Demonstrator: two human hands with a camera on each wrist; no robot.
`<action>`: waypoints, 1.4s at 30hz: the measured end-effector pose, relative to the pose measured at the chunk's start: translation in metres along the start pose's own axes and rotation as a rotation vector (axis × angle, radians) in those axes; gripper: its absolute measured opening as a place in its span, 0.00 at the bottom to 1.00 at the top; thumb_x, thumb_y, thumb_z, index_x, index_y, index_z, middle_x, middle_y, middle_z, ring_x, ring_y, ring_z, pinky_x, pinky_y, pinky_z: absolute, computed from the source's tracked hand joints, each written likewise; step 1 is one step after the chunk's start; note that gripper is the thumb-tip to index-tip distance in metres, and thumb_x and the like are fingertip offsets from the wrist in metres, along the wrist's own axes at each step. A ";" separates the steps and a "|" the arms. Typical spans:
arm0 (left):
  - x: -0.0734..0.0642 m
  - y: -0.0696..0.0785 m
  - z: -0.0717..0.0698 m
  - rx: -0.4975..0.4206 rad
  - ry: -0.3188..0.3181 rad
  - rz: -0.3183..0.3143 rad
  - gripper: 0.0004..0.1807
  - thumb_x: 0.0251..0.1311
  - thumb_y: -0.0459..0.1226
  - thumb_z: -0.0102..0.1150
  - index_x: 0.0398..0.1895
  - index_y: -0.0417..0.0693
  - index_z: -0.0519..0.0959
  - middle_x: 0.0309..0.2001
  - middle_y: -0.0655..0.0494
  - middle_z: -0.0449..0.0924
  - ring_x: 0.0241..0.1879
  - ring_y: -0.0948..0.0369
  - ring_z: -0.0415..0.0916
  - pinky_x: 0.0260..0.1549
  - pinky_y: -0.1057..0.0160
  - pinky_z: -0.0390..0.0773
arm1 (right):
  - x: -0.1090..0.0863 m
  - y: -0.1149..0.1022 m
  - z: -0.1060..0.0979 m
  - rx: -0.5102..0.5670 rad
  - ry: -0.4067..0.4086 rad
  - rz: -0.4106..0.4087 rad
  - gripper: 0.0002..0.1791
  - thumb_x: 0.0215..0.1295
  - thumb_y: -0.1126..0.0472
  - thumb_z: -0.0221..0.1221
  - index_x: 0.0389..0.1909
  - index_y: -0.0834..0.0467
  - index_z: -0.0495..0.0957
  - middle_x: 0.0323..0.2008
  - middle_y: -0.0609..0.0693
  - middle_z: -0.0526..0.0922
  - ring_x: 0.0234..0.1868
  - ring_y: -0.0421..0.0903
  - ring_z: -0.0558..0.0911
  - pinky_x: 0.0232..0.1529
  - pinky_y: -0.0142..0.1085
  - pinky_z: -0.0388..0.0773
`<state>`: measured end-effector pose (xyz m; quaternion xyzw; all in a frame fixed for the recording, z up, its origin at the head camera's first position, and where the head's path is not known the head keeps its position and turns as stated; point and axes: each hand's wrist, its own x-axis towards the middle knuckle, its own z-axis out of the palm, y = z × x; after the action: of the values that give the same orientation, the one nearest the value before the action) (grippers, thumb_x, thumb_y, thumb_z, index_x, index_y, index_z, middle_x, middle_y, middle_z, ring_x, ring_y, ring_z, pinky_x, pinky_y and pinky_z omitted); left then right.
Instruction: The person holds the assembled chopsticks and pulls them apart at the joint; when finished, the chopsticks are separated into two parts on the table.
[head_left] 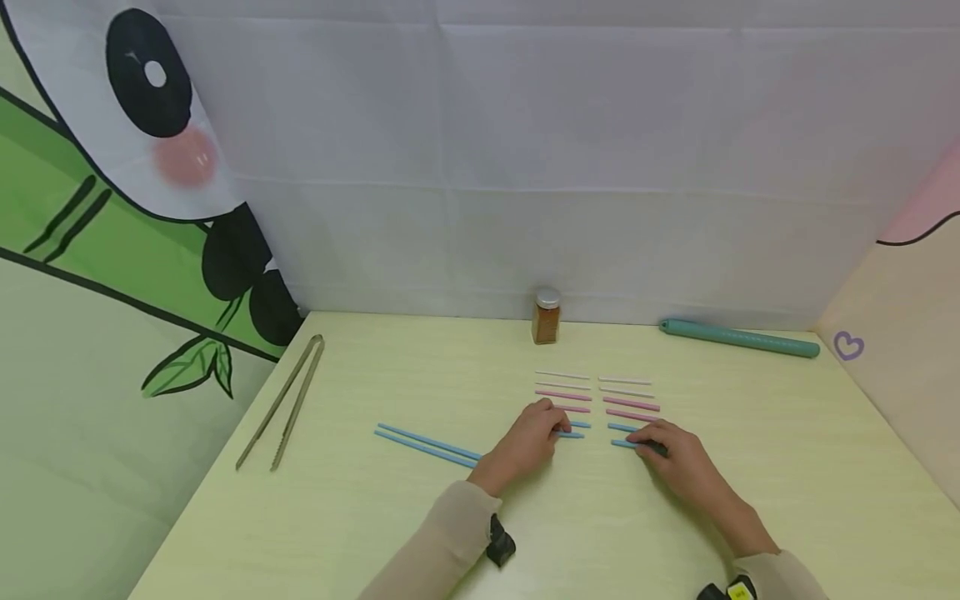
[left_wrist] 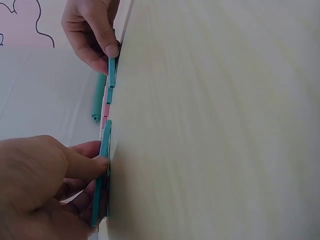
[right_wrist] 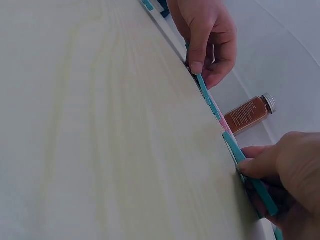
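Note:
Thin sticks lie in two side-by-side columns, white ones (head_left: 562, 375) at the back, then pink (head_left: 632, 403), then blue nearest the person. My left hand (head_left: 525, 440) pinches the nearest blue stick (left_wrist: 105, 145) of the left column between thumb and fingers, low at the tabletop. With thumb and fingertips, my right hand (head_left: 681, 462) grips the nearest blue stick (right_wrist: 262, 192) of the right column. A second blue stick (head_left: 622, 427) lies just behind that one. The fingers partly cover the sticks they hold. Two longer blue sticks (head_left: 423, 447) lie left of my left hand.
Metal tongs (head_left: 288, 408) lie spread at the table's left side. A silver-lidded jar of brown contents (head_left: 547, 318) stands at the back, near the wall. To its right lies a green cylinder (head_left: 738, 337) along the back edge. A fabric backdrop (head_left: 487, 242) rises behind the table.

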<state>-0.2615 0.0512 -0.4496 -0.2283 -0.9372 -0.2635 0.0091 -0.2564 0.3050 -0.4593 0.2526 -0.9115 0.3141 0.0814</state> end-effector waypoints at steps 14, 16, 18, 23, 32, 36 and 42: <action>0.002 0.005 0.001 0.059 -0.031 -0.014 0.10 0.64 0.28 0.54 0.39 0.50 0.83 0.36 0.60 0.77 0.40 0.62 0.73 0.48 0.68 0.72 | 0.001 -0.002 0.001 -0.030 0.048 -0.054 0.12 0.52 0.71 0.67 0.37 0.54 0.86 0.35 0.44 0.81 0.35 0.43 0.80 0.34 0.34 0.77; 0.002 0.006 0.001 0.062 -0.036 -0.018 0.10 0.64 0.28 0.54 0.40 0.50 0.83 0.37 0.60 0.77 0.40 0.62 0.73 0.48 0.68 0.72 | 0.001 -0.002 0.002 -0.021 0.053 -0.063 0.13 0.51 0.72 0.67 0.36 0.54 0.86 0.33 0.42 0.80 0.33 0.41 0.78 0.32 0.32 0.76; 0.001 0.006 0.000 0.065 -0.037 -0.017 0.10 0.63 0.28 0.55 0.41 0.50 0.83 0.38 0.59 0.77 0.40 0.62 0.73 0.47 0.68 0.72 | 0.000 -0.003 0.002 -0.020 0.060 -0.074 0.13 0.50 0.72 0.68 0.36 0.54 0.86 0.33 0.41 0.79 0.32 0.39 0.77 0.31 0.31 0.75; 0.002 0.008 0.000 0.072 -0.008 0.011 0.10 0.63 0.28 0.54 0.37 0.49 0.83 0.34 0.59 0.77 0.38 0.63 0.71 0.46 0.69 0.71 | 0.000 -0.006 0.003 -0.017 0.061 -0.082 0.14 0.50 0.74 0.67 0.36 0.56 0.86 0.32 0.42 0.79 0.31 0.38 0.75 0.29 0.30 0.74; -0.001 0.006 -0.006 0.081 0.002 -0.006 0.07 0.64 0.32 0.56 0.40 0.49 0.83 0.34 0.59 0.76 0.37 0.63 0.69 0.42 0.69 0.71 | 0.000 -0.009 0.002 -0.053 0.050 -0.066 0.14 0.51 0.74 0.66 0.38 0.57 0.85 0.34 0.44 0.80 0.34 0.42 0.77 0.32 0.32 0.76; -0.007 -0.003 -0.026 -0.025 -0.017 -0.054 0.07 0.65 0.36 0.56 0.41 0.49 0.82 0.36 0.59 0.75 0.38 0.64 0.70 0.43 0.69 0.73 | 0.001 -0.015 -0.001 -0.073 0.046 -0.068 0.13 0.53 0.73 0.65 0.39 0.57 0.84 0.35 0.45 0.80 0.37 0.43 0.77 0.35 0.34 0.76; -0.027 -0.028 -0.077 -0.127 0.004 -0.091 0.09 0.66 0.36 0.55 0.42 0.44 0.83 0.36 0.58 0.77 0.36 0.64 0.72 0.40 0.66 0.75 | 0.011 -0.033 -0.001 -0.065 0.053 -0.114 0.13 0.53 0.73 0.66 0.40 0.58 0.84 0.39 0.48 0.81 0.41 0.46 0.79 0.40 0.39 0.78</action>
<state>-0.2573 -0.0203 -0.4007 -0.1850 -0.9279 -0.3232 -0.0158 -0.2489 0.2794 -0.4375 0.2929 -0.9029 0.2859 0.1313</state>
